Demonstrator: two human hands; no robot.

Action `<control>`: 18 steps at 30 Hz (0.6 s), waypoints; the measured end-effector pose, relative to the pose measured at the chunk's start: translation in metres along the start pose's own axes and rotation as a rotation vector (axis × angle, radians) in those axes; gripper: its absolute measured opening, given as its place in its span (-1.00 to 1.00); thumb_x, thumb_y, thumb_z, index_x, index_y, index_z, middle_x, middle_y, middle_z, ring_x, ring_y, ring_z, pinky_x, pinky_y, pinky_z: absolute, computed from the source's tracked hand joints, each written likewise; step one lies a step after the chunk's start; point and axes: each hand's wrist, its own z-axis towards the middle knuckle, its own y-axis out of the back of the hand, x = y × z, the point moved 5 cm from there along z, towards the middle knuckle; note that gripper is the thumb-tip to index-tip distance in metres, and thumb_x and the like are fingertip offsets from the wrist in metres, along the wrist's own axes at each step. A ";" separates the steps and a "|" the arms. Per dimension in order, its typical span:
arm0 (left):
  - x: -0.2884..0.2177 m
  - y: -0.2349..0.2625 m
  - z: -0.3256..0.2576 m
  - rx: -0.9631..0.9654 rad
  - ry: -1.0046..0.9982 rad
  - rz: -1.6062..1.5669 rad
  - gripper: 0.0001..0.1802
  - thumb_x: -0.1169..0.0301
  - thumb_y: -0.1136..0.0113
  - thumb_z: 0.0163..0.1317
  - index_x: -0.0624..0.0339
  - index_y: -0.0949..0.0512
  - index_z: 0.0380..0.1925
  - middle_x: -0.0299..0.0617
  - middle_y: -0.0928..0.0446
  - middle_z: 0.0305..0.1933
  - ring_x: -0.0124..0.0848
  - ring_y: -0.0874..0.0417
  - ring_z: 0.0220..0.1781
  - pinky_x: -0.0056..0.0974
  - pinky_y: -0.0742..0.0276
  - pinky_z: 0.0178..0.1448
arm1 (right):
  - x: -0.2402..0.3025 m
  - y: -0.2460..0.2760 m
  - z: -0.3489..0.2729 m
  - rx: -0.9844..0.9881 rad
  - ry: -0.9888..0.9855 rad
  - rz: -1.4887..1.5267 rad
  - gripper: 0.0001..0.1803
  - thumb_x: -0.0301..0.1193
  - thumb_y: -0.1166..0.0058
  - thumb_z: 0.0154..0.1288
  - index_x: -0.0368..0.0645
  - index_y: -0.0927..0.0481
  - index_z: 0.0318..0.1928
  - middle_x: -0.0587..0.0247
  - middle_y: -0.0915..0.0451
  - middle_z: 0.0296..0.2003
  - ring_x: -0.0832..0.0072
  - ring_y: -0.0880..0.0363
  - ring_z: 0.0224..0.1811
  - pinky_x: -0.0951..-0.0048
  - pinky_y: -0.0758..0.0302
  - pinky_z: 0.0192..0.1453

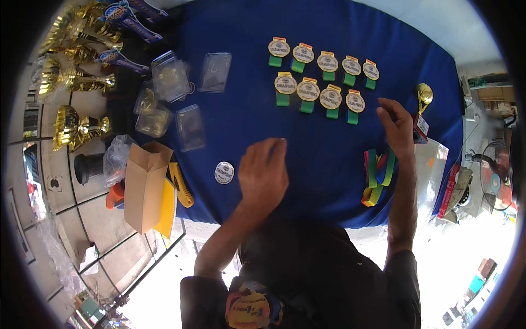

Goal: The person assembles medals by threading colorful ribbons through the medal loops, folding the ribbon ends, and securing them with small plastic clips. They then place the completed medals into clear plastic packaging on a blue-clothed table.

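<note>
Ribbons point(377, 178) are heaped at four o'clock on the blue cloth point(329, 148), just below the right hand point(399, 129), raised, fingers loosely curled, nothing visibly gripped. The left hand point(264, 174) is hovered palm-down, relaxed and empty, beside a round badge point(224, 172).

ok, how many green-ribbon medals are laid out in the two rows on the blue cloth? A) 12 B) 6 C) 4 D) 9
D: the medals lie on the blue cloth as a far row of five and a nearer row of four, making nine.
</note>
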 end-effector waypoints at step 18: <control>-0.049 -0.030 -0.032 0.384 -0.044 -0.512 -0.67 0.46 -0.29 0.35 0.23 -0.64 0.10 0.01 -0.63 0.11 -0.04 -0.68 0.12 -0.08 -0.62 0.16 | 0.020 0.024 -0.127 0.020 -0.019 -0.206 -0.73 -0.56 -0.20 0.24 -0.21 -0.69 -0.03 0.01 -0.68 -0.17 0.24 -0.71 -0.18 0.28 -0.61 -0.10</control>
